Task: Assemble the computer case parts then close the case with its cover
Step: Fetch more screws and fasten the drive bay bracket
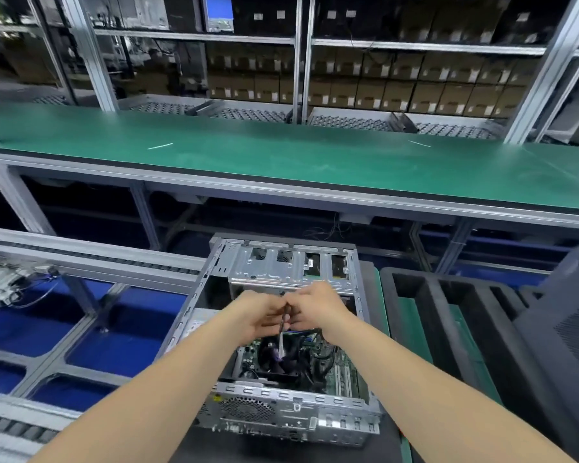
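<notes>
Cable (283, 317) pinched between the fingers (272, 311) of the left hand (256, 315) and those of the right hand (316, 307), knuckles nearly touching, both sets curled tight on the thin dark lead. White connector (280, 347) dangling straight below the fingers, over the black cooler fan (278, 362). Computer case (184, 315) lying open beneath the fingers, cover off. Drive cage (288, 267) just beyond them, motherboard (340, 360) below and to their right.

Probably routing or straightening the lead before plugging it in. Light and limp, likely to kink rather than resist. Plug small and stiff, with contacts that would bend easily. Best held by the plug body, not the wire, and pushed in squarely. Case itself thin sheet metal, heavy-looking, edges likely sharp; best gripped by its side walls.

Dark panel (562, 329) well to the right of the fingers, perhaps the cover; cannot tell for certain.
</notes>
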Demonstrator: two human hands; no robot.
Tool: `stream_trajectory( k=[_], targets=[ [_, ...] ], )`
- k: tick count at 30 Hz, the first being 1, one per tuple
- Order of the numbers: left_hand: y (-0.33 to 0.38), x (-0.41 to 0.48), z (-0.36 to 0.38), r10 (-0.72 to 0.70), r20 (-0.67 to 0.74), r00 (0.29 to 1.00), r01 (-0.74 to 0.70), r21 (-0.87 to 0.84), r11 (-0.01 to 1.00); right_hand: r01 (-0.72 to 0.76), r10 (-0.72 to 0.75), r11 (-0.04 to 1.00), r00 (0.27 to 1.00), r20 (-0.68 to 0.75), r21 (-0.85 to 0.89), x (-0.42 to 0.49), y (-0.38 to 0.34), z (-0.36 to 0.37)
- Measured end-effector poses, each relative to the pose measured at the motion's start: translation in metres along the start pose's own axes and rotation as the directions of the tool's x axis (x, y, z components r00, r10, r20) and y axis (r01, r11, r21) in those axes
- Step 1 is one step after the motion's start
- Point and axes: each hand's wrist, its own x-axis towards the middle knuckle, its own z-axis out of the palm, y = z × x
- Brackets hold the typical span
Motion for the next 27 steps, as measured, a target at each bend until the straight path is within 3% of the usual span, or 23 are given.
stream_trajectory(
  k=[3, 5, 7, 10, 14, 17, 21, 24, 27],
  targets=[
    [-0.009, 0.012, -0.010, -0.009, 0.041, 0.999, 0.011, -0.049, 0.999, 0.170, -0.196, 0.962, 0.975, -0.107, -0.215, 0.002, 0.013, 0.006],
    [-0.011, 0.020, -0.015, -0.004, 0.082, 0.997, 0.010, -0.073, 0.997, 0.294, -0.327, 0.851, 0.945, -0.001, -0.435, 0.002, 0.017, 0.010],
    [-0.012, 0.024, -0.017, -0.006, 0.119, 0.993, 0.014, -0.062, 0.998, 0.346, -0.363, 0.725, 0.927, 0.097, -0.596, 0.003, 0.020, 0.015],
    [-0.011, 0.028, -0.019, -0.022, 0.167, 0.986, 0.036, -0.080, 0.996, 0.305, -0.374, 0.586, 0.924, 0.083, -0.751, 0.010, 0.021, 0.021],
    [0.002, 0.027, -0.025, -0.057, 0.308, 0.950, 0.101, -0.128, 0.987, 0.204, -0.287, 0.584, 0.957, 0.036, -0.786, 0.018, 0.037, 0.032],
    [0.015, 0.024, -0.034, -0.087, 0.323, 0.942, 0.051, 0.120, 0.992, 0.148, -0.252, 0.571, 0.968, -0.001, -0.808, 0.027, 0.048, 0.035],
    [0.022, 0.025, -0.044, 0.076, 0.254, 0.964, -0.164, 0.345, 0.924, 0.103, -0.275, 0.619, 0.957, -0.092, -0.778, 0.043, 0.050, 0.037],
    [0.018, 0.030, -0.046, 0.317, 0.152, 0.936, -0.345, 0.566, 0.749, 0.080, -0.242, 0.614, 0.966, -0.091, -0.785, 0.046, 0.053, 0.040],
    [0.016, 0.033, -0.047, 0.455, 0.129, 0.881, -0.412, 0.680, 0.606, 0.035, -0.216, 0.606, 0.969, -0.121, -0.794, 0.051, 0.056, 0.039]
  ],
)
